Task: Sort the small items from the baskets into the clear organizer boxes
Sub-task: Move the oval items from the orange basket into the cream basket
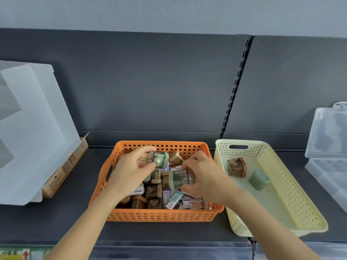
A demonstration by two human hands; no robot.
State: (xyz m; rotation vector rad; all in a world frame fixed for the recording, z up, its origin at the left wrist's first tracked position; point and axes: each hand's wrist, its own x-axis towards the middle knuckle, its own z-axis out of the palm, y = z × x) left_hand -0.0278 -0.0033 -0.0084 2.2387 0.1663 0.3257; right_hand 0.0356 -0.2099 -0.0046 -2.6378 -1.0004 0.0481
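An orange perforated basket [161,214] sits on the dark shelf, filled with several small brown and green sharpener-like items and small boxes. My left hand [129,171] grips a pale green item [158,159] above the basket's back half. My right hand [204,177] grips another green item [180,178] over the basket's middle. To the right a cream basket [293,199] holds a brown item [236,167] and a green item [259,179].
A translucent open box lid [33,128] leans at the left above a brown display carton [62,173]. Clear organizer boxes [330,147] stand at the far right. A slotted upright [236,85] splits the dark back panel. The shelf's front edge runs below the baskets.
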